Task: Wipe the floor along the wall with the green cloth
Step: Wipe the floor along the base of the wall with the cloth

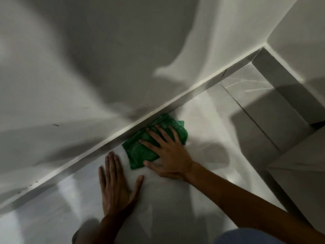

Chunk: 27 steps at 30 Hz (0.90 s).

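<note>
A folded green cloth (140, 152) lies on the glossy pale floor (175, 199), its far edge touching the white skirting (184, 95) at the foot of the wall (123, 50). My right hand (168, 155) presses flat on the cloth, fingers spread toward the skirting and thumb at the cloth's near edge. My left hand (116, 187) rests flat on the bare floor just left of the cloth, fingers apart, holding nothing. Part of the cloth is hidden under my right hand.
The wall meets a corner (263, 47) at the upper right. A grey tiled step or ledge (274, 110) runs along the right side. Tile joints cross the floor beyond the cloth. A bit of blue clothing (246, 236) shows at the bottom edge.
</note>
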Tool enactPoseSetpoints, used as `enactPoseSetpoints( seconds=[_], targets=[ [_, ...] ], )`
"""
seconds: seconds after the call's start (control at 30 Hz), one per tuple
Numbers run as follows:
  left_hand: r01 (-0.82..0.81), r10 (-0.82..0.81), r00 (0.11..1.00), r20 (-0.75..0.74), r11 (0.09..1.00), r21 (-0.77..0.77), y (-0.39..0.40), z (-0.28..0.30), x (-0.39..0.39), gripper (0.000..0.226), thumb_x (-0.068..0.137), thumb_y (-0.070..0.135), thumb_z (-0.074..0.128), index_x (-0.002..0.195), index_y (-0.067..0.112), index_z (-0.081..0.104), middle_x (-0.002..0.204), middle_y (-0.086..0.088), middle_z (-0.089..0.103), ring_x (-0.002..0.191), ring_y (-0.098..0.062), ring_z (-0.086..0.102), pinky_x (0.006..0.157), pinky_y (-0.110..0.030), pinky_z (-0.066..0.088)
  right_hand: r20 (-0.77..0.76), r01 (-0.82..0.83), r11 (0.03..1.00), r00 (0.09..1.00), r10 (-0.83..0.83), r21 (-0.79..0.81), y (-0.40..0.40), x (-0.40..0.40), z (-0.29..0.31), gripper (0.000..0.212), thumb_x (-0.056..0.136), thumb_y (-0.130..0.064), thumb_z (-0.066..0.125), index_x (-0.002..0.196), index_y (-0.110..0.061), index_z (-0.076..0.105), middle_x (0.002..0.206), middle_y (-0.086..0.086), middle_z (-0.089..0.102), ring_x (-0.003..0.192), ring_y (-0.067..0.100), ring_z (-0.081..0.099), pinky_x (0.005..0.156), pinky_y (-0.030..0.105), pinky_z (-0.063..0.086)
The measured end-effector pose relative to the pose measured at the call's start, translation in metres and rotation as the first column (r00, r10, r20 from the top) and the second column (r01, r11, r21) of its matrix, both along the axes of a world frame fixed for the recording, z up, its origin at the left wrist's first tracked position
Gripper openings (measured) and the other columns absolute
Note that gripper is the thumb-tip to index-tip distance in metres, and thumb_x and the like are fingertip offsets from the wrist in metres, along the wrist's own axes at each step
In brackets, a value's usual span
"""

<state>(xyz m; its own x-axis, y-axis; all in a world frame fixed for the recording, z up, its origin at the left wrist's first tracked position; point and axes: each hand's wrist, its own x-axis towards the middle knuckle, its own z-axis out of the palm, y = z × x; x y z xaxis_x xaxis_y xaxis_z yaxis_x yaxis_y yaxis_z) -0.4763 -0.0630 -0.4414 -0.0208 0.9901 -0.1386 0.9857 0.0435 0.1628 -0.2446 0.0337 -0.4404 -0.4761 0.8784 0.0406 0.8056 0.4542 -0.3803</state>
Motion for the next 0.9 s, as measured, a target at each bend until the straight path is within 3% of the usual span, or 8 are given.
enactPoseSetpoints(
  seconds=[0.1, 0.27, 0.47, 0.6, 0.9],
  targets=[
    [-0.005, 0.005, 1.000, 0.019, 1.000, 0.000, 0.001, 0.001, -0.003, 0.113, 0.098, 0.086, 0.023, 0.177, 0.008, 0.003, 0.189, -0.010, 0.000, 0.176, -0.025, -0.001, 0.141, -0.060, 0.011, 0.030, -0.009, 0.999, 1.000, 0.008, 0.041, 0.018, 0.032, -0.004, 0.068, 0.103, -0.072, 0.049, 0.162, -0.038, 0.053, 0.173, 0.002, 0.050, 0.164, 0.034, 0.039, 0.137, 0.064, 0.015],
    [-0.002, 0.002, 0.999, 0.036, 1.000, -0.009, 0.001, 0.004, -0.002, 0.113, 0.099, 0.087, 0.022, 0.177, 0.008, 0.003, 0.189, -0.010, -0.001, 0.176, -0.024, -0.003, 0.142, -0.058, 0.009, 0.114, 0.198, 0.980, 0.974, -0.196, 0.000, 0.036, 0.075, 0.004, 0.072, 0.107, -0.075, 0.038, 0.167, -0.037, 0.041, 0.179, 0.004, 0.038, 0.170, 0.033, 0.024, 0.139, 0.062, 0.009],
    [-0.004, 0.005, 0.999, 0.042, 0.999, -0.032, 0.002, 0.004, -0.001, 0.115, 0.097, 0.089, 0.022, 0.177, 0.010, 0.000, 0.189, -0.010, -0.004, 0.176, -0.023, -0.004, 0.142, -0.056, 0.007, -0.061, 0.405, 0.914, 0.912, -0.405, -0.019, 0.025, 0.033, 0.005, 0.072, 0.097, -0.071, 0.058, 0.153, -0.026, 0.063, 0.166, 0.015, 0.053, 0.162, 0.040, 0.038, 0.135, 0.070, 0.016],
    [0.001, 0.001, 0.998, 0.057, 1.000, -0.030, 0.002, 0.005, 0.000, 0.119, 0.095, 0.090, 0.025, 0.177, 0.008, 0.003, 0.189, -0.012, -0.001, 0.176, -0.026, -0.001, 0.142, -0.058, 0.009, -0.065, 0.253, 0.967, 0.965, -0.255, -0.041, 0.011, 0.007, 0.005, 0.071, 0.092, -0.070, 0.063, 0.151, -0.031, 0.065, 0.166, 0.013, 0.052, 0.160, 0.041, 0.040, 0.133, 0.071, 0.015],
    [0.181, -0.164, 0.973, 0.161, 0.979, -0.097, 0.004, 0.020, -0.041, 0.127, 0.088, 0.099, 0.037, 0.178, 0.017, 0.000, 0.189, -0.004, -0.004, 0.176, -0.020, -0.003, 0.141, -0.051, 0.014, -0.140, 0.019, 1.000, 0.990, -0.021, -0.016, -0.013, 0.009, 0.002, 0.040, 0.111, -0.045, 0.053, 0.138, -0.023, 0.072, 0.158, 0.002, 0.064, 0.157, 0.028, 0.049, 0.132, 0.059, 0.027]
  ],
)
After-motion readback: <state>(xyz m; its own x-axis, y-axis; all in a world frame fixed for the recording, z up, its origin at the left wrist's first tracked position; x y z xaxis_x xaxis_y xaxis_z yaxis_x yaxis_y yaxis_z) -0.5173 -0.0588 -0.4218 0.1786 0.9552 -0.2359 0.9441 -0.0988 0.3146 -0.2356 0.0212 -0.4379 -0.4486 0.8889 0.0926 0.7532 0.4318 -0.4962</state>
